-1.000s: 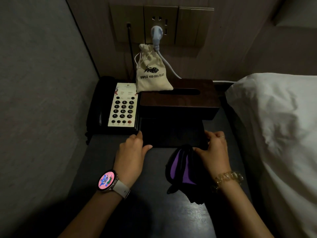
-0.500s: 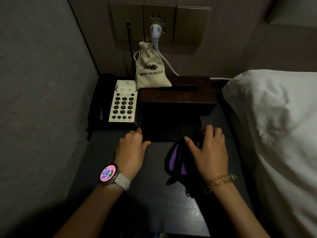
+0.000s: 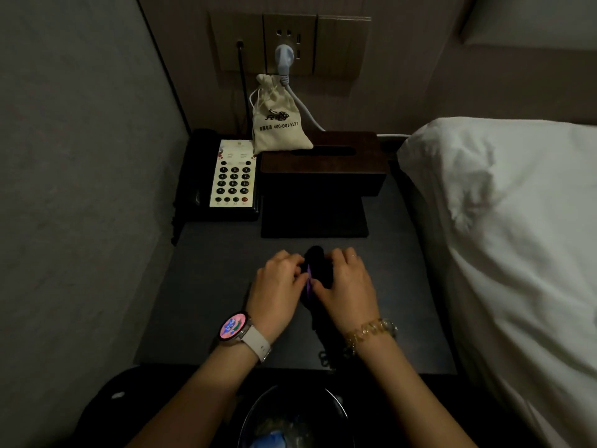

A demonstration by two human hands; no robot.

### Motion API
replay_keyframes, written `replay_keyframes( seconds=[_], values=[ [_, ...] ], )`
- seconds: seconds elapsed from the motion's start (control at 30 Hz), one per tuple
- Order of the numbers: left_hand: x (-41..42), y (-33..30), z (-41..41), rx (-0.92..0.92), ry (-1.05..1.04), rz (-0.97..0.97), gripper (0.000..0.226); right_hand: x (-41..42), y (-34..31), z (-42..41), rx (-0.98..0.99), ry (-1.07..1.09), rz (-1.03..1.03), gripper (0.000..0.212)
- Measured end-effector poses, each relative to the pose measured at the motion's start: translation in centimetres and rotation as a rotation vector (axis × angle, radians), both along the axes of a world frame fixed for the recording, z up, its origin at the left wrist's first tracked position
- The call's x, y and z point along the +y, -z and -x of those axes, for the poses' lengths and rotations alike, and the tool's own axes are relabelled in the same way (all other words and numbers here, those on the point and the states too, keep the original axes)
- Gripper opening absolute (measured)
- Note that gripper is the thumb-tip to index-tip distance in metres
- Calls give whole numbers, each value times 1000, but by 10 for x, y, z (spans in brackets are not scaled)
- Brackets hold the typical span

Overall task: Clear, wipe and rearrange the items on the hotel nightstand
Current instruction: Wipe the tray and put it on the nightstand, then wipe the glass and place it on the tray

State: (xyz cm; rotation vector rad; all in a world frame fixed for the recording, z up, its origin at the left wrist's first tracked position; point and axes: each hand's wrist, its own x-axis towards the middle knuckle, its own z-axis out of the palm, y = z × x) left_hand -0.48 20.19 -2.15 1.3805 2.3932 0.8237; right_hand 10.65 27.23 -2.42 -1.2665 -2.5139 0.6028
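Since a second ago both my hands have drawn back from the dark pad (image 3: 314, 218) toward me. From the head view, my left hand (image 3: 274, 286) and right hand (image 3: 345, 287) now meet mid-nightstand (image 3: 206, 286), wrists angled inward, fingers curled, pinching the black-and-purple cloth (image 3: 315, 273) between them. The phone (image 3: 231, 176) sits at eleven o'clock, the tissue box (image 3: 323, 163) at twelve.

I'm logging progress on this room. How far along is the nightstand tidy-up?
Looks mostly done: the black telephone, dark wooden tissue box, cream drawstring pouch and flat black pad sit grouped at the back of the dark nightstand. In hand: left hand and right hand both grip a black-and-purple cloth over the top. Left: setting the cloth down or away.
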Motion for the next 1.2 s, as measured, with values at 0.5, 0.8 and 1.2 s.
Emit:
replay_keyframes(
  seconds=[0.5,0.8,1.2],
  values=[
    [-41,-24,-31,-11,-2,-60,37,-27,-33,-45,-105,-117,-10,48],
    [2,-79,-130,-263,315,-388,56,-20,-138,-150,190,345,-553,52],
    [52,-117,-254,-461,551,-167,91,9,-158,-235,93,711,-186,103]
  ],
)
